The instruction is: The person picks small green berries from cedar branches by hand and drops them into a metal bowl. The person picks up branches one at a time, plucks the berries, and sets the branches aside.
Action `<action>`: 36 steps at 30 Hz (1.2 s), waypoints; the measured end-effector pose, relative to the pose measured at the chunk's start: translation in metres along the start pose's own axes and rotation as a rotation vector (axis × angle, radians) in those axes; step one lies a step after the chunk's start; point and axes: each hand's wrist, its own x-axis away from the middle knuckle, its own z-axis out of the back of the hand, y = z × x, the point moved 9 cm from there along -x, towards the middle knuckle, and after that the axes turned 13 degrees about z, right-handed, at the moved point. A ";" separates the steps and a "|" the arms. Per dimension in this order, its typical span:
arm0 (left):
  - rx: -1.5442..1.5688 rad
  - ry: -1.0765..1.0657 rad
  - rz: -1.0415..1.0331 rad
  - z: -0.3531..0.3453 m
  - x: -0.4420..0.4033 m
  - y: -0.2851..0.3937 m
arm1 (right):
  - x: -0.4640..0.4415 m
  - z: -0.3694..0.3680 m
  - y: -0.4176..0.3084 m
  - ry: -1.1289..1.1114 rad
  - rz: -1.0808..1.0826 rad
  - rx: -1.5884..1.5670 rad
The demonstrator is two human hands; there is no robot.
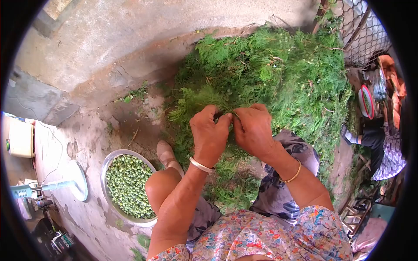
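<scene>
My left hand point(210, 132) and my right hand point(253, 128) meet in front of me, fingertips pinched close together. Between them is a feathery green sprig point(204, 98), its fronds fanning out to the upper left. Both hands are closed on it, and what lies right between the fingertips is too small to make out. Beyond the hands spreads a large heap of cut green branches point(278, 74), with small pale seed cones on some of them. A round metal basin point(104, 174) beside my left knee holds many small green cones point(129, 186).
A concrete wall point(130, 39) rises behind the heap. To the left stand a fan point(78, 180) and a cream box point(21, 138). At right, another person's leg in dark trousers point(372, 138) shows near a red-rimmed round container point(366, 102). Wire mesh point(365, 32) stands at the upper right.
</scene>
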 end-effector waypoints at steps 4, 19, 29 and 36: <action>0.064 -0.072 -0.004 -0.006 -0.003 -0.001 | 0.000 0.004 0.003 0.012 -0.001 -0.018; 0.094 -0.362 -0.005 -0.015 -0.010 -0.001 | 0.010 -0.004 0.030 -0.094 -0.292 -0.347; 0.794 -0.590 0.273 0.008 -0.001 0.010 | 0.021 -0.008 0.050 -0.068 -0.642 -0.927; 1.243 -0.646 0.343 0.019 -0.016 -0.012 | 0.028 -0.019 0.062 0.402 -0.765 -1.913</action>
